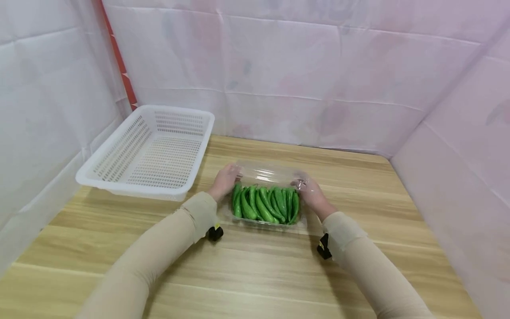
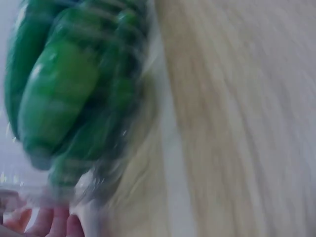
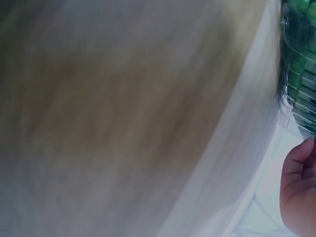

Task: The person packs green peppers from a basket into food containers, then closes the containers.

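A clear plastic clamshell container (image 1: pixel 263 223) stands on the wooden table, filled with a row of long green peppers (image 1: pixel 264 204). Its transparent lid (image 1: pixel 267 172) is raised at the far side. My left hand (image 1: pixel 225 180) grips the lid's left end, and the right hand (image 1: pixel 312 193) holds its right end with curled fingers. In the left wrist view, fingertips (image 2: pixel 59 222) show at the end of the container, beside blurred peppers (image 2: pixel 59 94). The right wrist view has the right hand (image 3: pixel 300 190) at the ribbed plastic corner, partly cut off by the frame.
To the left, a white perforated plastic basket (image 1: pixel 195 177) sits on the table, its long rim slanting toward the far wall. Pale sheeting (image 1: pixel 279 62) covers the walls behind and on both sides. The wood-grain tabletop (image 1: pixel 247 274) extends around the container.
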A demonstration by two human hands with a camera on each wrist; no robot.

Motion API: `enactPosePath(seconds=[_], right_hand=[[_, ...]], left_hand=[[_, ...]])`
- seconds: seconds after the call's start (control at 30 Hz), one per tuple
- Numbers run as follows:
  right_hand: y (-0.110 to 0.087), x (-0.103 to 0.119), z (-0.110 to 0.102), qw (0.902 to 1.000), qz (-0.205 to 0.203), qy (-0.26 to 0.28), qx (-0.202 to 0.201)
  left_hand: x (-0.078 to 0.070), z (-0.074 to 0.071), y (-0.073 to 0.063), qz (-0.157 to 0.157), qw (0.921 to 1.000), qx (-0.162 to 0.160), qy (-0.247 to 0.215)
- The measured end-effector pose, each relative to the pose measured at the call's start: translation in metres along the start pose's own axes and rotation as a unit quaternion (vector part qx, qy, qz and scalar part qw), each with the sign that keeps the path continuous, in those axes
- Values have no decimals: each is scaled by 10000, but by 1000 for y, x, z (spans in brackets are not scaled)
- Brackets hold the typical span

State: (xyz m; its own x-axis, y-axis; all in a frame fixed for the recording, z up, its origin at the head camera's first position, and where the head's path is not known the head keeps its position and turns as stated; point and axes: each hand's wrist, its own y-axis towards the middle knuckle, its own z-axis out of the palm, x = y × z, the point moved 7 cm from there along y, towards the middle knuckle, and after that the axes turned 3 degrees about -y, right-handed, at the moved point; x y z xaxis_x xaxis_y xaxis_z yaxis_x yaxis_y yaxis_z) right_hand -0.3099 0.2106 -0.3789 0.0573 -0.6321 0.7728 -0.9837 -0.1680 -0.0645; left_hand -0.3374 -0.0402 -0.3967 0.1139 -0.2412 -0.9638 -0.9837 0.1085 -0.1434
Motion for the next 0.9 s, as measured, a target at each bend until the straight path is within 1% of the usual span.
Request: enactPosePath(seconds=[0.03, 0.13, 0.23, 0.27, 0.37, 0.47, 0.5, 0.57, 0.7, 0.77, 0.8, 0.83, 0.9], right_hand=[[0, 1, 2, 10000, 54, 74, 18], [1, 4, 4, 10000, 87, 26, 3], [-1, 4, 2, 9998, 163, 118, -49], [-1, 5, 1, 9998, 132, 115, -52], [-4, 8, -2, 9999, -6, 136, -58], [-4, 9, -5, 9999, -74, 114, -64], [-4, 8, -5, 9999, -82, 95, -69], [-3, 7, -5, 9999, -77, 85, -76], [-1, 2, -4, 10000, -16, -34, -87], [-1, 1, -4, 9999, 6, 145, -76], [-1, 0, -4, 9996, 44, 284, -52], [-2, 1, -4, 9996, 47, 291, -34], [-5, -2, -5, 9990, 191, 395, 39]], left_hand=[[1, -4, -2, -89, 9999, 97, -23], [8, -15, -12, -403, 9985, 330, -171], [12, -25, -26, -767, 9953, 375, -455], [12, -27, -32, -809, 9941, 409, -598], [5, -32, -49, -994, 9863, 646, -1143], [-6, -33, -62, -1080, 9788, 1066, -1375], [-8, -33, -65, -1174, 9760, 1175, -1407], [-13, -33, -68, -1286, 9739, 1364, -1279], [-16, -31, -72, -1430, 9697, 1803, -818], [-17, -29, -75, -1466, 9665, 1994, -681], [-16, -29, -76, -1479, 9654, 2052, -640], [-16, -28, -77, -1474, 9648, 2095, -604], [-15, -28, -80, -1479, 9649, 2085, -599]])
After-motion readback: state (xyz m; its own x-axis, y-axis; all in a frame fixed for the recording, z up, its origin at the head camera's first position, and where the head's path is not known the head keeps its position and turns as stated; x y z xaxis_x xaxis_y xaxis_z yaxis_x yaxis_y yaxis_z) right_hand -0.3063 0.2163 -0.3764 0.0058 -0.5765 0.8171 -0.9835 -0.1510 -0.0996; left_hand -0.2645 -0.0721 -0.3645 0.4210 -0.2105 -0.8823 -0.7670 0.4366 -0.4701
